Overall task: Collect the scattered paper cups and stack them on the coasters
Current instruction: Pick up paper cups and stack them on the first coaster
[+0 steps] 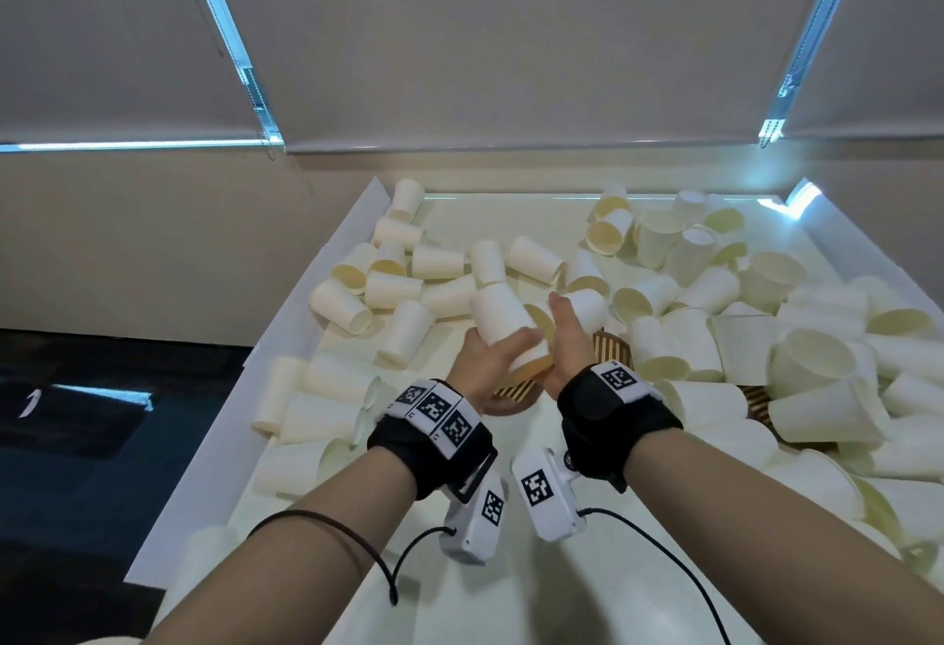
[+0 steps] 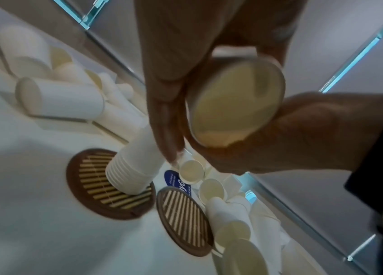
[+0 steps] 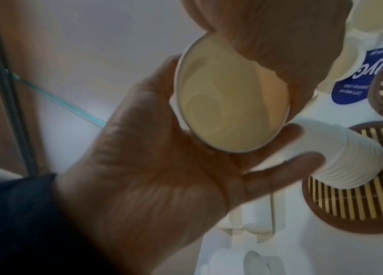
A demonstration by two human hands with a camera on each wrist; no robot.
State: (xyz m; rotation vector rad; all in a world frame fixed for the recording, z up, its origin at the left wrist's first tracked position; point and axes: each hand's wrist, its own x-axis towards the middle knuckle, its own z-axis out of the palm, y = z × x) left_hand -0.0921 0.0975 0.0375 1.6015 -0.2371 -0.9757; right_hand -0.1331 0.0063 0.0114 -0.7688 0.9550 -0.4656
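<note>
Cup sits tilted between your two hands above the bench, its open mouth turned back toward your wrists. Your left hand curls round its side, thumb across the wall. Your right hand lies against the rim from the other side with fingers fairly straight; whether that grip truly closes on the cup, I cannot tell.

Below your hands a stack of nested cups stands on a round brown coaster with pale slats. A second coaster, bare, lies just beside it.

Loose cups lie scattered all over the bench, most on their sides, heaped thickest to your right.

Between the coasters and the far cups you have a blue label with white writing; only the letters "yG" can be made out, the smaller lines too blurred to read.
</note>
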